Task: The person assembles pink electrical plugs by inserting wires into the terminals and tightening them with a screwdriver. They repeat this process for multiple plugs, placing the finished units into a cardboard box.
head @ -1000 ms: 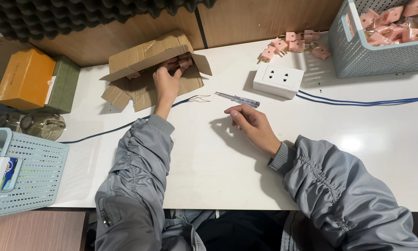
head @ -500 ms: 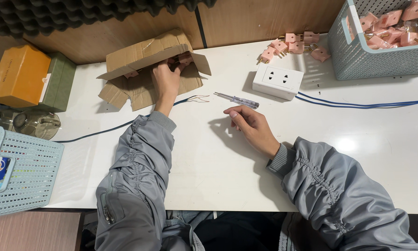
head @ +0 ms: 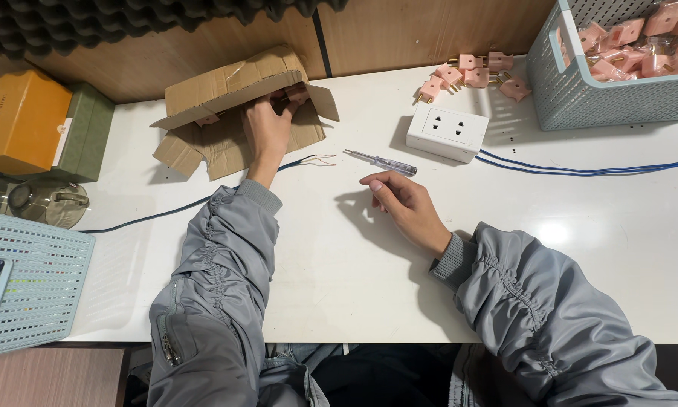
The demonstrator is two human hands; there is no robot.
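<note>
- Left hand [head: 267, 132] of mine reaches into the torn cardboard box [head: 230, 113], fingers curled on small pink plugs inside; what they pinch, I cannot tell.
- Right hand [head: 403, 207] rests loosely curled on the white table [head: 339, 279], just below the screwdriver [head: 380, 162].
- Close by sit a white socket [head: 447, 132] and blue wires [head: 580, 167].
- More pink plugs [head: 471, 75] lie behind it.

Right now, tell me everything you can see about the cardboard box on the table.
The cardboard box is small, brown and corrugated. It lies on its side at the back left of the white table, mouth towards the person, flaps splayed; one flap lies flat on the table, creased and torn at the edge. The top panel tilts up like a roof. The left hand reaches into the opening, fingers partly hidden inside, beside small pink pieces. A dark cable runs just in front.
</note>
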